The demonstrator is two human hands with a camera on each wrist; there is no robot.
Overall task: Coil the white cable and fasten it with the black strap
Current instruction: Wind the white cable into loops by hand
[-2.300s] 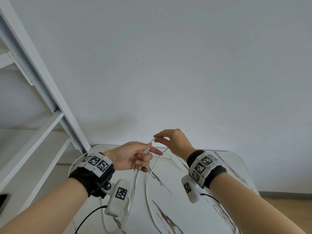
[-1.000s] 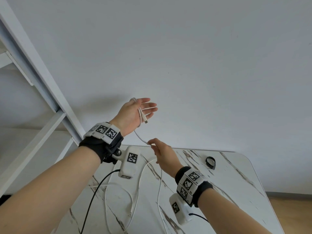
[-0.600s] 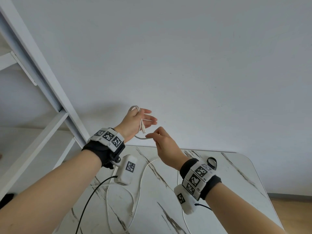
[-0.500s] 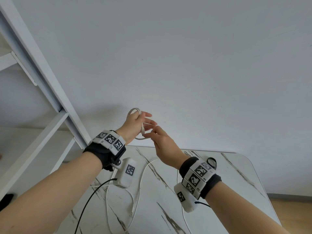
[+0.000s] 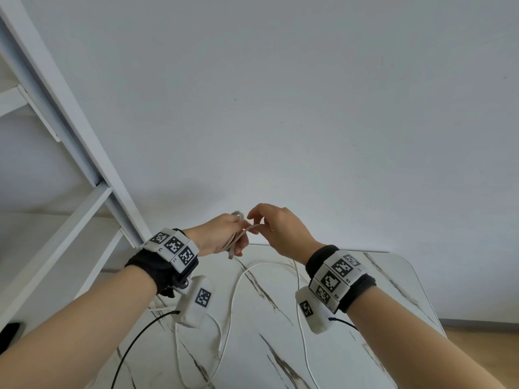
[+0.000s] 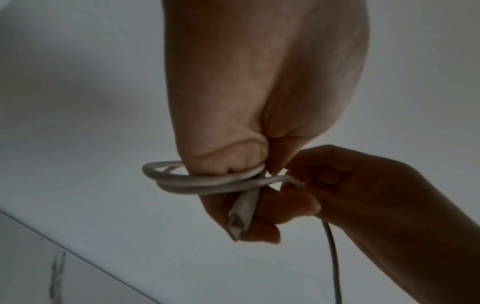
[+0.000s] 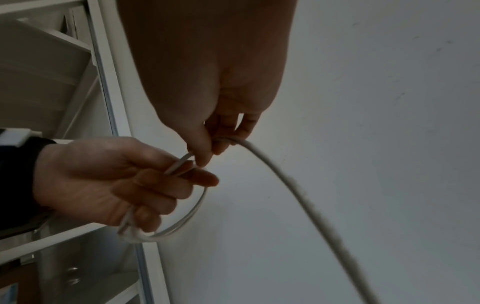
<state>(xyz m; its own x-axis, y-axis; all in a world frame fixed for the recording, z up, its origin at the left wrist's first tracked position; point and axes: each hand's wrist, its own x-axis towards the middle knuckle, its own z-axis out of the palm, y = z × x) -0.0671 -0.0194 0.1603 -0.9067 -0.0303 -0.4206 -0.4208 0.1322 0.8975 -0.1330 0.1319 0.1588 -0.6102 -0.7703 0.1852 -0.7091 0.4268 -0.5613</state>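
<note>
— Where's the cable (image 5: 235, 239) now?

— Looped in my left hand (image 5: 217, 237), held up over the far edge of the table (image 5: 393, 282). My fingers are curled round two or three turns, and the plug (image 6: 240, 216) sticks out below them. The rest trails down onto the tabletop in loose curves.

— And your right hand (image 5: 280, 228)?

— It pinches the strand just beside the left, thumb and fingertips closed on it. Half a second ago it sat a little lower; now it has come up and over, level with the left hand's knuckles, laying another turn against the bundle. Both hands have dropped from where they were a second ago.

— The strap?

— Earlier it lay on the table's far side — my right wrist covers that spot now, so I can't tell.

— Anything else?

— A white shelf frame (image 5: 70, 113) to my left, a plain wall behind.
</note>
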